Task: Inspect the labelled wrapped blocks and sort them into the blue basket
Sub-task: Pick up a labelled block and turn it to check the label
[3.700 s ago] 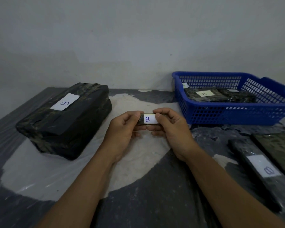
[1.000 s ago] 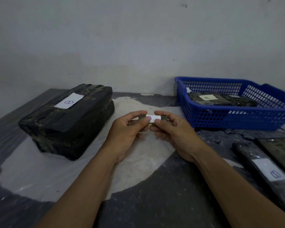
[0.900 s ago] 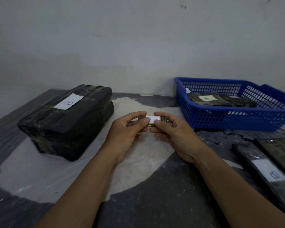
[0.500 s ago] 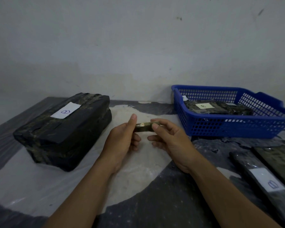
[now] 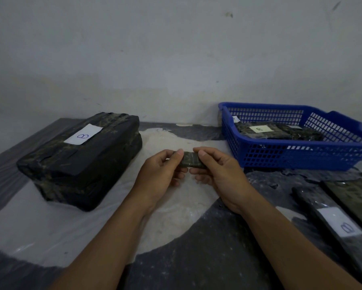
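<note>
Both forearms reach forward, left hand [image 5: 161, 171] and right hand [image 5: 218, 171] meeting at centre, thumbs on top and curled fingers beneath, each in a pinch grip on a small block [image 5: 191, 159].

Flat wrapped block [image 5: 332, 225] edge-cropped.

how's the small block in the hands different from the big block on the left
The small block is thin and pinched between both hands; the big block is bulky and rests on the table. The big block shows a white B label; the small block shows none. Both are dark and wrapped.
</note>
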### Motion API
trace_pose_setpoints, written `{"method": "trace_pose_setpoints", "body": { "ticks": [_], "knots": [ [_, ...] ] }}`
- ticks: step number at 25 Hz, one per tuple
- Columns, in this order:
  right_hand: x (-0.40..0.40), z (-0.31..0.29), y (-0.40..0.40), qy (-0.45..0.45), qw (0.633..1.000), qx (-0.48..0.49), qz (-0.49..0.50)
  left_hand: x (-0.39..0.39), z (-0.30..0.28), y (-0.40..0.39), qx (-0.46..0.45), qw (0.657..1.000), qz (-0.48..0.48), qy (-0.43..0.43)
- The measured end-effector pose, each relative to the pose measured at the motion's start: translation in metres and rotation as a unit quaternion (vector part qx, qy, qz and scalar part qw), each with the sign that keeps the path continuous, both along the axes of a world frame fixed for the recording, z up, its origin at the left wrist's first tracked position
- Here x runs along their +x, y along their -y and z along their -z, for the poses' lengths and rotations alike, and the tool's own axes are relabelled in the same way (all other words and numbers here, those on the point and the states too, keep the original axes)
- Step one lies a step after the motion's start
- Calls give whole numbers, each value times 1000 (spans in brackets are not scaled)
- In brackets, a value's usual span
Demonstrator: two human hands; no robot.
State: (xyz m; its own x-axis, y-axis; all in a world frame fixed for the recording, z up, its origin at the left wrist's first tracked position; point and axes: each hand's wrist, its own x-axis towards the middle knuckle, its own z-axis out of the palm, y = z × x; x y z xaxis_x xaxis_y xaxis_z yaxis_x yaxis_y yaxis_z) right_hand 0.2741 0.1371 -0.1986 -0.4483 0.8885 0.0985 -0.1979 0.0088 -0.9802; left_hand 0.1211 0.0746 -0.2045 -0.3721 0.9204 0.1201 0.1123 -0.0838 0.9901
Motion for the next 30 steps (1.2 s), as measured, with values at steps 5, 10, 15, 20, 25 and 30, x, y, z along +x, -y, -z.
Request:
{"method": "trace_pose_setpoints", "body": {
  "ticks": [5,10,15,20,25,30],
  "knots": [
    [-2,2,-2,20,1000,14,13,-1,0,1,5,1000,-2,-25],
    [-2,3,-2,20,999,13,31,3,-4,4,-2,999,14,-39],
    [-4,4,-2,31,998,37,46,3,-4,6,18,996,15,-88],
    [-3,3,0,34,998,47,38,3,-4,6,12,997,28,-65],
    [1,1,0,38,998,41,6,1,-4,5,9,999,32,-39],
    [3,-1,-2,-21,998,-30,-50,0,-5,6,4,1000,29,-9]
  ]
}}
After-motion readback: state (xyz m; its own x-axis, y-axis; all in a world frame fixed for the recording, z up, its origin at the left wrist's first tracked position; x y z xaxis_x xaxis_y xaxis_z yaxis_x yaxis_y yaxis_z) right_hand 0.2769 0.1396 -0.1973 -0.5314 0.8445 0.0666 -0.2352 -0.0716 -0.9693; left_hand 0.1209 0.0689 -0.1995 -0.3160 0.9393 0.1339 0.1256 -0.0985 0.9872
